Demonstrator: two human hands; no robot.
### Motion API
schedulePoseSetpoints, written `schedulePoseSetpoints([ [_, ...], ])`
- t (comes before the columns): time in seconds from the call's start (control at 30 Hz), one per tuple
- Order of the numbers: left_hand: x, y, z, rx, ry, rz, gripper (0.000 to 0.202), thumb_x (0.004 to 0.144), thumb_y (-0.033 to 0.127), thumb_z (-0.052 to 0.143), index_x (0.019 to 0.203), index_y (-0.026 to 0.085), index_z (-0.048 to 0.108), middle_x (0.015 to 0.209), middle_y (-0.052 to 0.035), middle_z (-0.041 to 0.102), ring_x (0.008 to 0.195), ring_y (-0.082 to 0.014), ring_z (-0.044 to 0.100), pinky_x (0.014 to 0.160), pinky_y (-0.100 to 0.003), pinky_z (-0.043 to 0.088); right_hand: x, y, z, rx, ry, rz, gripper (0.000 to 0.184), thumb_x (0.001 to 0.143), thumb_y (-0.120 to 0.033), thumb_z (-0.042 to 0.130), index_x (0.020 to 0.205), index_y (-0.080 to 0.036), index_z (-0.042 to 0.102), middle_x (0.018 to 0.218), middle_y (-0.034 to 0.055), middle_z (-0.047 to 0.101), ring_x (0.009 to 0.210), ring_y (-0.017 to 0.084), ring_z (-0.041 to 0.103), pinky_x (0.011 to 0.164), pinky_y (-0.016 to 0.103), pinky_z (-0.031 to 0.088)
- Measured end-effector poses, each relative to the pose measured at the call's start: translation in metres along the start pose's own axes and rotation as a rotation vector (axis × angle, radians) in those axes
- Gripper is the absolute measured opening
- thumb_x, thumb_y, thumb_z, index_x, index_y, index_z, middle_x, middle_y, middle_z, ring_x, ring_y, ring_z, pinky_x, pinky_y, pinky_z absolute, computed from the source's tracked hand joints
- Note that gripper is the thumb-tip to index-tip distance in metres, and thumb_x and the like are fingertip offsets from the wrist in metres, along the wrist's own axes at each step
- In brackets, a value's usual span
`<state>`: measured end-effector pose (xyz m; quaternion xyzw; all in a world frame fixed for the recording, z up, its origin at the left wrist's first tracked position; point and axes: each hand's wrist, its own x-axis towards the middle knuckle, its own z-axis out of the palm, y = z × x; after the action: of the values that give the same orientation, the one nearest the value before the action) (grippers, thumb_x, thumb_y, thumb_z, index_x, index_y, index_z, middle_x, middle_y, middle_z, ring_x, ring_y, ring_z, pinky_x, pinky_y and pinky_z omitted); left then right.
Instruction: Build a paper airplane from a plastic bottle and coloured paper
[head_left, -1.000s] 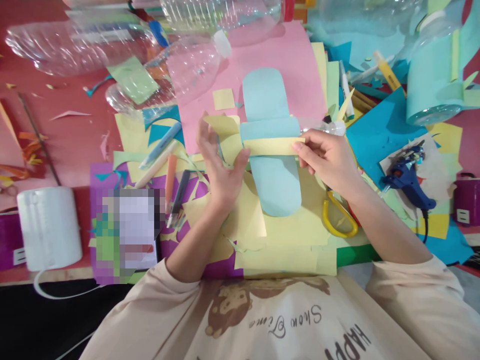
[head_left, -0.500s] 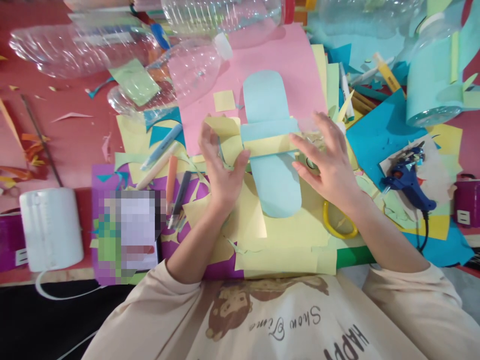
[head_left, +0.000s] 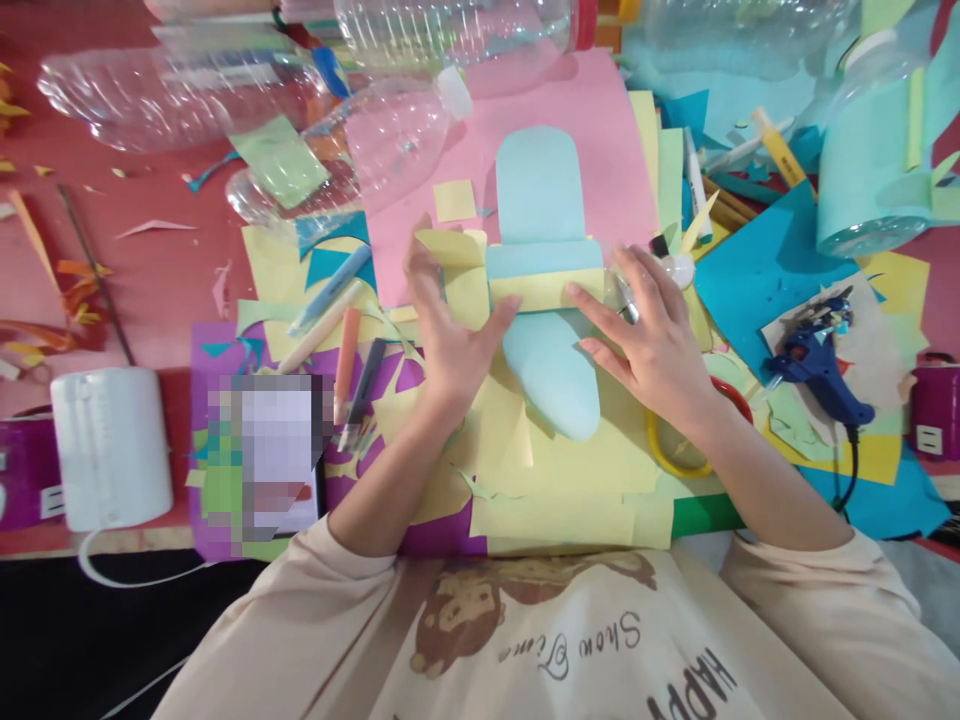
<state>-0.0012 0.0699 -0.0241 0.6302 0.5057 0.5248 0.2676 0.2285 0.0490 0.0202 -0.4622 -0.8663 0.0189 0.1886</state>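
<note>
Right hand [head_left: 656, 345] has let go its earlier pinch on the yellow strip [head_left: 547, 290]; now open, fingers flat on its right end; left hand [head_left: 454, 335], open, presses the left end; strip lies across the blue cutout [head_left: 540, 190].

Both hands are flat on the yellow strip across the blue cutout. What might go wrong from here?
1. The yellow strip is pressed only near its ends by the left hand and right hand; the light blue cutout beneath looks loose and may skew.
2. The scissors lie under the right wrist, so drawing back could snag them.
3. A small clear bottle beside the right hand might get knocked.
</note>
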Motion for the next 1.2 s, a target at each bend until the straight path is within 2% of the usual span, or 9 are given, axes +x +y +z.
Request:
schedulePoseSetpoints([
  [0.2, 0.001, -0.001, 0.005, 0.011, 0.067, -0.064, 0.086, 0.073, 0.061, 0.071, 0.140, 0.038, 0.022, 0.156, -0.0053, 0.025, 0.144, -0.0274, 0.031, 0.120, -0.045, 0.029, 0.000, -0.002, 0.002, 0.021, 0.008, 0.008, 0.045, 0.098, -0.044, 0.042, 0.142, -0.032, 0.046, 0.155, 0.0092, 0.034, 0.143, 0.033, 0.033, 0.112, 0.058, 0.036],
  [0.47, -0.005, -0.007, 0.009, 0.046, 0.099, -0.084, 0.089, 0.071, 0.064, 0.071, 0.138, 0.039, 0.019, 0.142, -0.0085, 0.034, 0.140, -0.0307, 0.033, 0.119, -0.051, 0.024, 0.003, -0.024, 0.002, 0.024, -0.049, 0.079, 0.054, 0.093, -0.056, 0.045, 0.144, -0.042, 0.040, 0.161, 0.0048, 0.025, 0.148, 0.041, 0.018, 0.111, 0.072, 0.024],
  [0.7, -0.005, -0.010, 0.008, 0.125, 0.129, -0.061, 0.089, 0.068, 0.062, 0.074, 0.137, 0.037, 0.024, 0.138, -0.0093, 0.041, 0.135, -0.0304, 0.041, 0.116, -0.051, 0.031, 0.003, -0.023, 0.005, 0.040, -0.032, 0.087, 0.054, 0.092, -0.060, 0.042, 0.143, -0.040, 0.042, 0.160, 0.0041, 0.026, 0.148, 0.041, 0.018, 0.113, 0.071, 0.021],
  [0.9, -0.005, -0.013, 0.007, 0.155, 0.138, -0.008, 0.086, 0.070, 0.062, 0.073, 0.136, 0.034, 0.026, 0.137, -0.0101, 0.041, 0.133, -0.0312, 0.042, 0.115, -0.053, 0.030, 0.000, -0.016, 0.002, 0.048, -0.068, 0.067, 0.051, 0.095, -0.053, 0.041, 0.144, -0.039, 0.042, 0.161, 0.0051, 0.024, 0.148, 0.039, 0.019, 0.113, 0.068, 0.025],
  [1.07, -0.005, -0.011, 0.006, 0.102, 0.085, -0.079, 0.081, 0.073, 0.061, 0.069, 0.136, 0.036, 0.024, 0.139, -0.0085, 0.038, 0.138, -0.0309, 0.036, 0.119, -0.050, 0.023, -0.002, -0.004, 0.001, 0.085, -0.036, 0.017, 0.050, 0.097, -0.055, 0.036, 0.143, -0.037, 0.044, 0.160, 0.0046, 0.027, 0.148, 0.036, 0.024, 0.114, 0.063, 0.029],
  [1.2, -0.006, -0.010, 0.003, 0.084, 0.084, -0.088, 0.077, 0.076, 0.065, 0.063, 0.135, 0.035, 0.026, 0.140, -0.0091, 0.038, 0.139, -0.0317, 0.035, 0.118, -0.051, 0.025, -0.002, -0.001, -0.001, 0.106, -0.012, 0.008, 0.047, 0.099, -0.050, 0.035, 0.142, -0.035, 0.045, 0.157, 0.0059, 0.031, 0.147, 0.035, 0.026, 0.114, 0.062, 0.031],
])
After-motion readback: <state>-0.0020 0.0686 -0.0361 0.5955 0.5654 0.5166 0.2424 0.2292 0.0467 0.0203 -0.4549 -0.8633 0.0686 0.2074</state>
